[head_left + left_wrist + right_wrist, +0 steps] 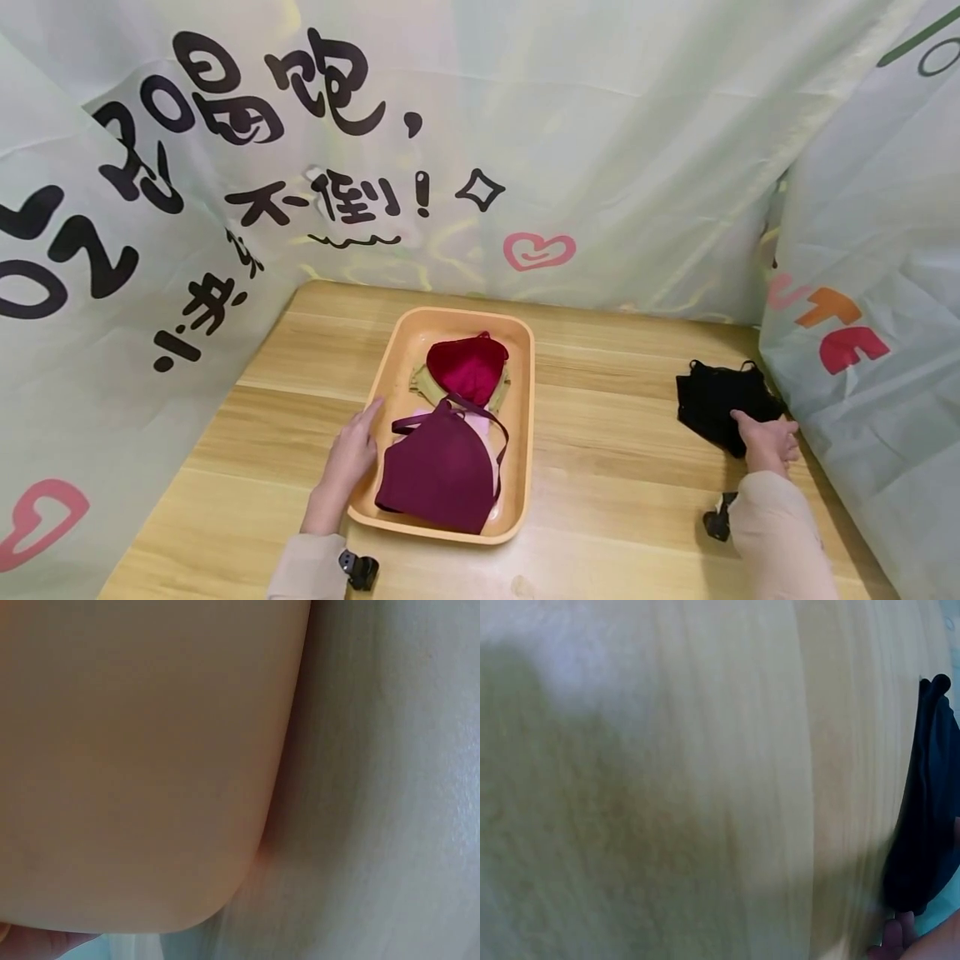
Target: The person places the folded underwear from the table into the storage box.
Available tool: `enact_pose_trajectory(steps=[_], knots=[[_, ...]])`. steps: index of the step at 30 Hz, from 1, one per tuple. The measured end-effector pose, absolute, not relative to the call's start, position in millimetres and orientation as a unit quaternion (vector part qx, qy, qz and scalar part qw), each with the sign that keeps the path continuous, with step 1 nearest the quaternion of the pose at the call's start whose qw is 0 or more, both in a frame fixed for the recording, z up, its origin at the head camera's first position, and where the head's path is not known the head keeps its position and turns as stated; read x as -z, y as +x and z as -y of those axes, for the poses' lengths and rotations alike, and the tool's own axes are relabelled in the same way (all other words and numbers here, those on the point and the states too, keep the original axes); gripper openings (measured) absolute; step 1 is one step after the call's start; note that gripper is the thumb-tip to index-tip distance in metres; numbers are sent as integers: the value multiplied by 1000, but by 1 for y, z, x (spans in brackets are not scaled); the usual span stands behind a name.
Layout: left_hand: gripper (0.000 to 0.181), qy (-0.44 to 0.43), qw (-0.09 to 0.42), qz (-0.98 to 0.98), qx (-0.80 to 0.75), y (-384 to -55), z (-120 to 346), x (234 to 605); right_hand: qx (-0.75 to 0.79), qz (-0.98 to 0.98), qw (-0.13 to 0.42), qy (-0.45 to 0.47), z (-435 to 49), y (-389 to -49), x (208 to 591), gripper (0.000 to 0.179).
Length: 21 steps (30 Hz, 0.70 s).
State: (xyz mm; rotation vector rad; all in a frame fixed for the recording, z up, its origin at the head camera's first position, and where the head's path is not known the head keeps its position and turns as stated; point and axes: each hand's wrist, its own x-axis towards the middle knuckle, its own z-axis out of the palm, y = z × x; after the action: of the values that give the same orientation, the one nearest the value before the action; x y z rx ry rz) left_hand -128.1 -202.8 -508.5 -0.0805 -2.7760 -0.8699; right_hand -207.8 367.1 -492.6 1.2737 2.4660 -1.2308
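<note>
An orange-tan tray stands on the table, its long side running away from me. Inside it, a folded plum bra lies at the near end and a red bra at the far end, over olive and pale pink fabric that is partly hidden. My left hand rests along the tray's left rim, fingers fairly straight. Far to the right, my right hand pinches the near right edge of a folded black bra, thumb on top. The bra's straps point away from me, and its edge hangs close over the table.
Printed cloth curtains enclose the table at the back and both sides. The right curtain comes close to the black bra and my right hand. Bare wood lies between the tray and the black bra.
</note>
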Motion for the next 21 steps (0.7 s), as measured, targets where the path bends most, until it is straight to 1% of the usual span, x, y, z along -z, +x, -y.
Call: enact_pose_trajectory(steps=[3,9,14,21], knots=[[62,-28,114,947,298,-127,202,507,409,-807,49,424,-366,-207,492,93],[62,-26,115,948,296,-127,202,507,470,-784,-10,405,-361,-207,495,85],[61,-29,112,948,298,-127,202,507,516,-755,-19,403,-362,-203,501,89],[60,-22,98,948,301,-128,203,507,600,-698,-47,389,-363,-198,503,90]])
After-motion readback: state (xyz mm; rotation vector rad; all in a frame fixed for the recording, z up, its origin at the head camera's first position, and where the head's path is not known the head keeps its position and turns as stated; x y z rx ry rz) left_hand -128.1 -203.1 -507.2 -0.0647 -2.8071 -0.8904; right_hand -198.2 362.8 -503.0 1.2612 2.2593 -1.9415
